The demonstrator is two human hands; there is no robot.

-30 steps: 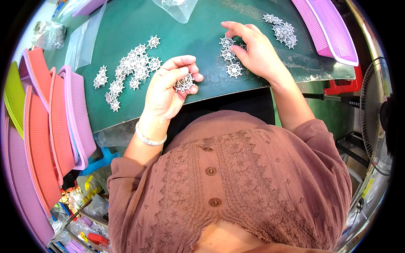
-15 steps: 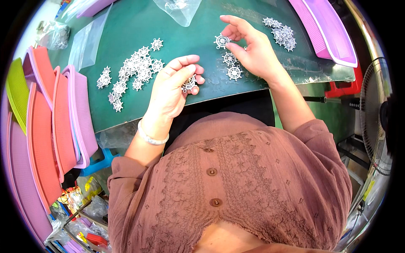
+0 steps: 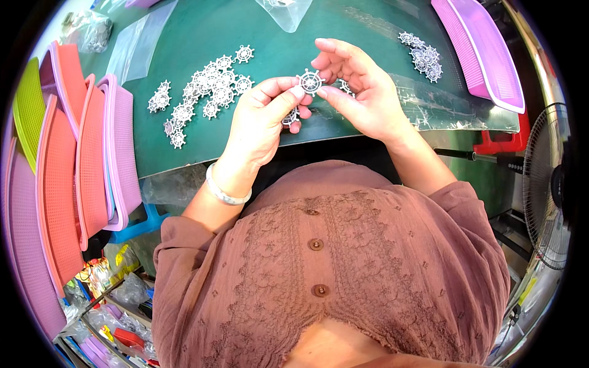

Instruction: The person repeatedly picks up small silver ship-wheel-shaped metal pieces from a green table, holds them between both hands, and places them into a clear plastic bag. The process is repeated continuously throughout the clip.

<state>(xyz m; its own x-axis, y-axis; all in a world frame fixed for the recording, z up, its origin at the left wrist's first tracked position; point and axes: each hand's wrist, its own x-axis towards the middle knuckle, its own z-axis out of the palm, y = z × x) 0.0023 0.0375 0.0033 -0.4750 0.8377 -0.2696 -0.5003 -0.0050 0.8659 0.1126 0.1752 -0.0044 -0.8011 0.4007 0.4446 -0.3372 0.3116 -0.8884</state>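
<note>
1. Head cam (only view): main change is the ship's-wheel charm [image 3: 310, 78]. ½ sec ago it was out at my R thumb, well apart from my L; now it's between both hands, above the surface [image 3: 270, 55].
2. My L hand [image 3: 261, 119]: thumb + index tips now pinch that charm by its L edge. A 2nd charm [image 3: 291, 116] sits lower, in the curl of the other L fingers; can't tell if more are tucked behind it.
3. My R hand [image 3: 371, 101]: fingers curled but apart from the thumb, no clear grip. Thumb tip is at the charm's R edge, touching or just beside, can't tell which.
4. For the work in hand, I'd judge this as an R-to-L handover, nearly done: L has the hold, R looks about free of it.
5. Behind my R hand, part of a loose charm [image 3: 345, 87] shows in the gap betw. thumb & fingers; anything else there is hidden.
6. Big charm pile [image 3: 208, 86] and small bunch [image 3: 160, 98], both to my L, look the same as ½ sec ago, as does the R-side group [image 3: 425, 58] near the purple basket [image 3: 463, 55]. Whole view slid a bit, prob. my head moving.
</note>
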